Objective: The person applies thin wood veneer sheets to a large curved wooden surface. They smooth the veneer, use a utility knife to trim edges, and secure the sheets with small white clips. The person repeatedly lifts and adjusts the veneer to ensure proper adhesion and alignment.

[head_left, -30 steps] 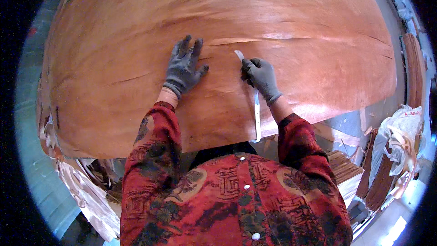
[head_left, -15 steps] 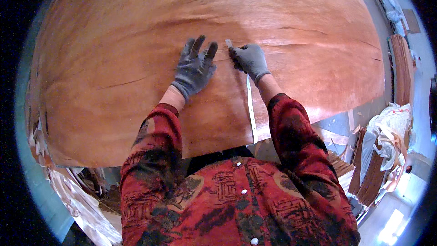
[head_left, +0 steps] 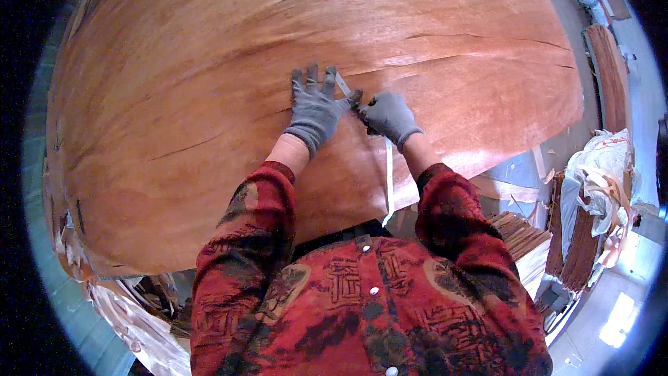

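Observation:
A broad sheet of reddish-brown wood veneer [head_left: 209,112] lies spread beneath both hands, with cracks and ripples along its grain. My right hand [head_left: 391,120], in a grey glove, is closed on a narrow white strip of tape [head_left: 390,181]. The tape runs from that hand toward my body and over the sheet's near edge. Its short far end sticks out between my hands. My left hand [head_left: 314,110], also gloved, rests on the veneer with fingers spread, its index finger beside the tape end and its thumb close to my right fingertips.
Beyond the sheet's right side stand a stack of brown veneer strips [head_left: 607,77] and a bundle with a crumpled clear plastic bag [head_left: 591,174]. Loose veneer scraps [head_left: 132,320] hang and lie at the lower left. More stacked strips [head_left: 518,237] are by my right sleeve.
My left hand has moved right and flattened onto the sheet beside the tape end. My right hand has come slightly nearer my body, still gripping the tape.

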The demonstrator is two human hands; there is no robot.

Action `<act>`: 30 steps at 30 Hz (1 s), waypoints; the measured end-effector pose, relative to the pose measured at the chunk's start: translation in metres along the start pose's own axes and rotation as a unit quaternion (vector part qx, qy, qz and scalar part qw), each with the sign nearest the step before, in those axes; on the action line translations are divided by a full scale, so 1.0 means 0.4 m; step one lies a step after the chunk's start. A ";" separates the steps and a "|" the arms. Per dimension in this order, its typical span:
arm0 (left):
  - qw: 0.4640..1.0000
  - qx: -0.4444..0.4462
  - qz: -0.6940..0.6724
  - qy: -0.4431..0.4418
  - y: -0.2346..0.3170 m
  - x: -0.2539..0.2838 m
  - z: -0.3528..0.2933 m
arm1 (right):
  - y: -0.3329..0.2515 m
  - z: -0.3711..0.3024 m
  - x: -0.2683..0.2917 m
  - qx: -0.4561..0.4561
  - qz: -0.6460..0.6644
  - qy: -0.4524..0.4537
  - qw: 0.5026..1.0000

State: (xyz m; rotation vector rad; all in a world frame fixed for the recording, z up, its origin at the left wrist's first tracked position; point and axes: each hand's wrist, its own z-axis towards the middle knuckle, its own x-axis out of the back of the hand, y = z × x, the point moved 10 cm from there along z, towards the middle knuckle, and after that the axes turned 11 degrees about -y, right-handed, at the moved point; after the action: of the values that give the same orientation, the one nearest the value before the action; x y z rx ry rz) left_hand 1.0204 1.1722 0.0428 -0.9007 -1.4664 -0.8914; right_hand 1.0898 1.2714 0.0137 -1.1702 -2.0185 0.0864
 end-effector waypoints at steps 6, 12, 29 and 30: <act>1.000 0.005 0.010 -0.011 0.007 -0.009 0.005 | -0.058 -0.111 -0.022 0.061 -0.033 0.175 0.982; 0.982 0.036 -0.115 0.146 -0.036 0.005 -0.021 | -0.098 -0.179 -0.198 0.196 0.005 0.079 0.977; 0.952 0.240 -0.061 0.180 -0.515 0.029 -0.578 | -0.701 -0.024 -0.302 0.401 -0.105 -0.095 0.905; 0.952 0.244 -0.061 0.174 -0.519 0.026 -0.579 | -0.740 -0.019 -0.310 0.409 -0.158 -0.090 0.894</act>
State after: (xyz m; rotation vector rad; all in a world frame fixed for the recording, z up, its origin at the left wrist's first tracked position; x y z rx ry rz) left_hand 0.9278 0.8757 0.0616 -0.2703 -1.3516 -0.6857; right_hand 0.9188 1.0052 0.0688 -0.3001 -1.9700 0.8194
